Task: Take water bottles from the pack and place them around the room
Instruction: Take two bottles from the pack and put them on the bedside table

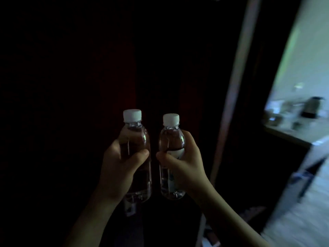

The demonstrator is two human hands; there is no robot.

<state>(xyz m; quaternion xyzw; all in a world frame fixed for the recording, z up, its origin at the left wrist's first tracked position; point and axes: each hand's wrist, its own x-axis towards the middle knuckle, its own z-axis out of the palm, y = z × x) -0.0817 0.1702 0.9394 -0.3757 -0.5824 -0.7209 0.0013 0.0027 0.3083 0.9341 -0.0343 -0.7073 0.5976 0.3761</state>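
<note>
**Inspector:** State what your hands hold.

**Me:** My left hand (118,165) is clenched around a clear water bottle (136,150), thumb across the front, fingers wrapped behind. My right hand (185,161) grips a second water bottle (170,139) the same way, thumb laid over its pale label (178,152).

**Inspector:** Position of the two bottles?

**Me:** Both upright, held up in front of me at the centre of the view, side by side and near each other but apart; a dark gap shows between them. The left one sits slightly higher. Each has a white screw cap (132,115), closed. Both look full or nearly full of water.

**Inspector:** Are your thumbs in contact?

**Me:** The tips come very close in the gap. I cannot tell whether they touch.

**Inspector:** Surroundings?

**Me:** Dark on the left and straight ahead; nothing there can be made out. To the right stands a pale vertical door frame (236,82), and beyond it a lit room, blurred. On the far right a counter (292,134) carries several small items and a dark kettle-like object (311,106); I cannot identify them more closely. A light floor (302,220) shows at the near right.

**Inspector:** The pack?

**Me:** Not in view.
</note>
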